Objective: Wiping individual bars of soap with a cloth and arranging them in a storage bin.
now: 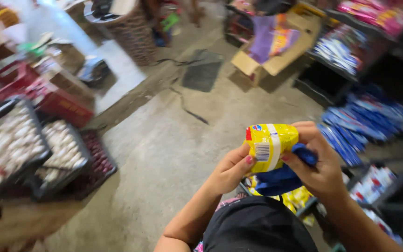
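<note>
A small yellow packet (270,145) with a white label strip is held up in front of me by both hands. My left hand (229,170) grips its lower left edge with thumb and fingers. My right hand (317,161) holds its right side and also clutches a blue cloth (283,179) that bunches under the packet. More yellow packets (295,198) lie on a low shelf just below my hands.
Black crates of pale bulbs (10,142) and red crates (54,100) stand at the left. An open cardboard box (276,49) sits on the concrete floor (164,154) ahead. Shelves with blue packets (360,121) line the right side.
</note>
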